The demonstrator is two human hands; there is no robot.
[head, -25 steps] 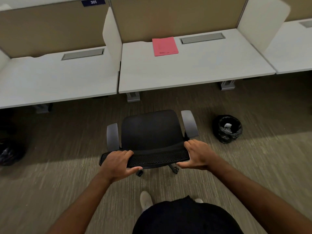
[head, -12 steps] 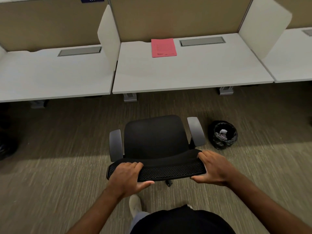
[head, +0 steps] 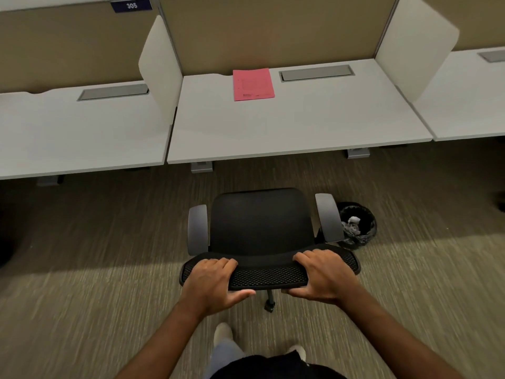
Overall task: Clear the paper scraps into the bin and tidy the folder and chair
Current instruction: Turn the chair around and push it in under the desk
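Observation:
A black office chair (head: 261,222) with grey armrests stands on the carpet, facing the middle desk (head: 295,127). Both of my hands grip the top edge of its mesh backrest: my left hand (head: 210,280) near the left end, my right hand (head: 323,274) near the right end. A pink folder (head: 253,84) lies flat at the back of that desk. To the right of the chair, close to its right armrest, stands a small black-lined bin (head: 356,225) with crumpled paper scraps inside.
White divider panels (head: 159,67) separate the middle desk from the neighbouring desks (head: 82,135) on either side. Grey desk feet (head: 201,166) stand under the front edge. A dark object (head: 5,250) sits at the far left on the carpet.
The chair, with both hands on its backrest, has rolled forward toward the middle desk and to the right, so its right armrest now sits next to the bin. I have stepped after it.

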